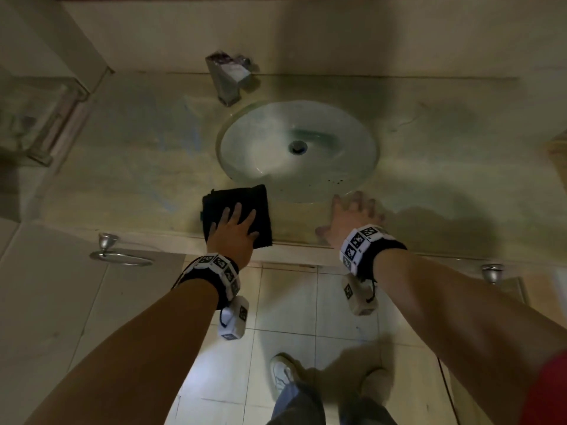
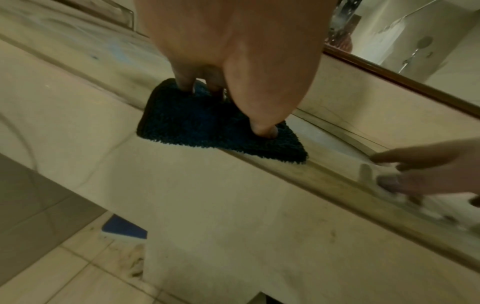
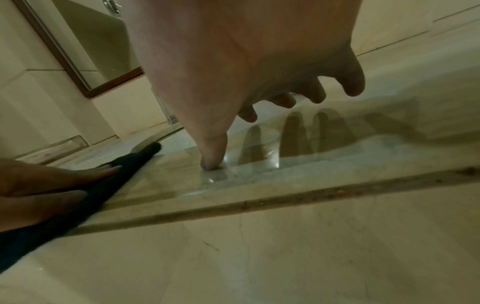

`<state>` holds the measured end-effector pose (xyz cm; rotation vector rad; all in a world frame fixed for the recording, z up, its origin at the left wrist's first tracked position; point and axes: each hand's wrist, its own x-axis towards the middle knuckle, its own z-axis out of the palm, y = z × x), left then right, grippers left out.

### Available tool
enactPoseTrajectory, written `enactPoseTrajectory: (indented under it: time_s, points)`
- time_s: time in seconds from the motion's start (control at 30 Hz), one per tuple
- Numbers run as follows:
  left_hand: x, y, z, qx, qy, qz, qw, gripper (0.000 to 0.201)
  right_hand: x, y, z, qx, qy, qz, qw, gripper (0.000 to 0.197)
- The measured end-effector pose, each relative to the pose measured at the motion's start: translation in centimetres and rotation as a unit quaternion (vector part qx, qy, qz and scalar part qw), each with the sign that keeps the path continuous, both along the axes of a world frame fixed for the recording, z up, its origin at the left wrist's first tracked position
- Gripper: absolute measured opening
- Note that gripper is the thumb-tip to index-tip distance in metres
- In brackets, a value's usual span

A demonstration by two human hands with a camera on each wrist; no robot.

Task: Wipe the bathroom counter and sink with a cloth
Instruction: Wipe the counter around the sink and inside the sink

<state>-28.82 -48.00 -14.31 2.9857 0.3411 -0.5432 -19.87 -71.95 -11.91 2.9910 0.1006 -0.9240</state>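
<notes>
A dark folded cloth (image 1: 242,204) lies flat on the beige stone counter (image 1: 129,167), just left of the sink's front rim. My left hand (image 1: 234,228) presses on it with straight, spread fingers; the left wrist view shows the fingertips (image 2: 263,131) on the cloth (image 2: 197,127). The round glass sink (image 1: 297,148) has a metal drain at its centre. My right hand (image 1: 352,214) is spread open at the counter's front edge, right of the cloth. Its thumb (image 3: 213,162) touches the stone while the other fingers hover above it.
A chrome faucet (image 1: 228,78) stands behind the sink at the left. A clear shelf (image 1: 40,118) is fixed to the left wall, a towel ring (image 1: 119,253) hangs under the counter's front. A mirror (image 2: 415,41) backs the counter. My feet are on the tiled floor (image 1: 285,302).
</notes>
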Motion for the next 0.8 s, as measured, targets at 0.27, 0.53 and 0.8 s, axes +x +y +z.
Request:
enactPoseTrajectory:
  time_s: [0.27, 0.53, 0.8]
  points:
    - [0.4, 3.9, 0.2, -0.017, 0.013, 0.018, 1.000, 0.056, 0.3, -0.1, -0.9, 0.008, 0.034, -0.047, 0.998, 0.108]
    - [1.7, 2.9, 0.4, -0.026, -0.041, 0.096, 0.994, 0.070, 0.4, -0.5, -1.2, 0.014, 0.031, -0.054, 0.998, 0.118]
    - [2.1, 1.9, 0.1, -0.006, 0.007, 0.123, 0.992, 0.077, 0.4, -0.6, -1.4, 0.023, 0.034, -0.042, 0.998, 0.118]
